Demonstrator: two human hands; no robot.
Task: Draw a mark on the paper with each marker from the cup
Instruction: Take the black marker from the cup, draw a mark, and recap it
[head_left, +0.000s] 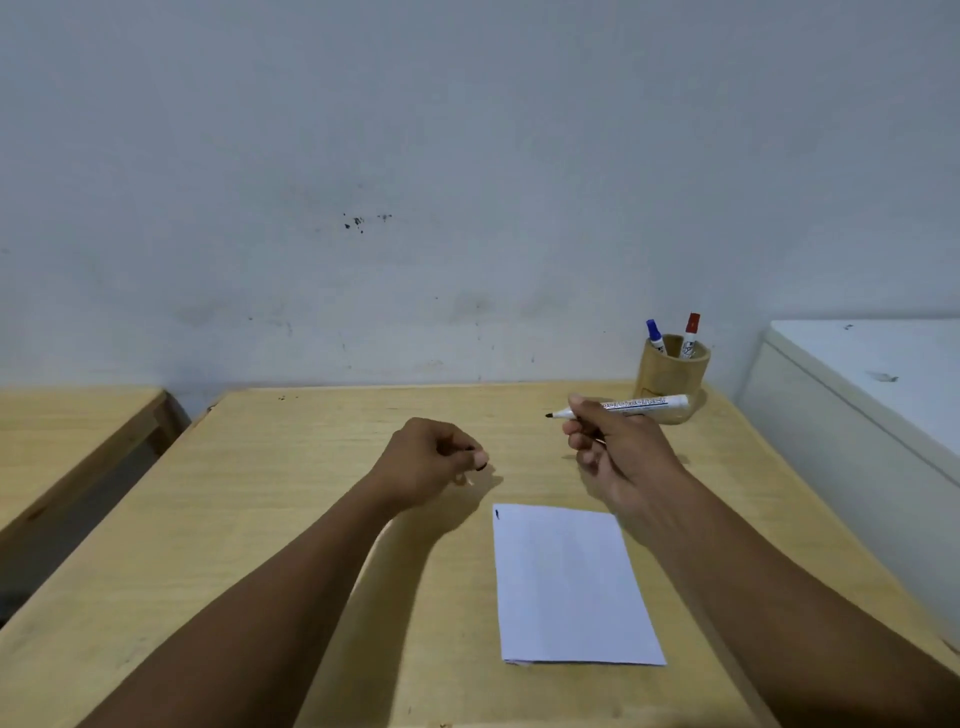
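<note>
**A:** What has your right hand got?

**B:** My right hand (608, 447) is pinching an uncapped black marker (631, 405) near its writing end, fingers wrapped round the barrel. The marker lies nearly level above the table, its black tip pointing to nine o'clock and its blunt end to three.

**A:** And the left?

**B:** My left hand (431, 457) is curled shut, knuckles up, over the table at about nine o'clock from the right one and well apart from it. Something small and dark shows at the fingertips; it looks like the marker's cap (480, 466), though I cannot tell for sure.

**A:** Where is the paper?

**B:** The white paper (571, 587) lies flat on the wooden table (260, 545) at six o'clock from my right hand, under neither hand. A short dark mark (497, 514) sits in its far left corner.

**A:** The cup?

**B:** The wooden cup (670, 379) stands at one o'clock from my right hand, near the table's far edge by the wall (415, 156). A blue-capped marker (654, 336) and a red-capped marker (691, 335) stand in it, caps up, blue on the left and red on the right
</note>
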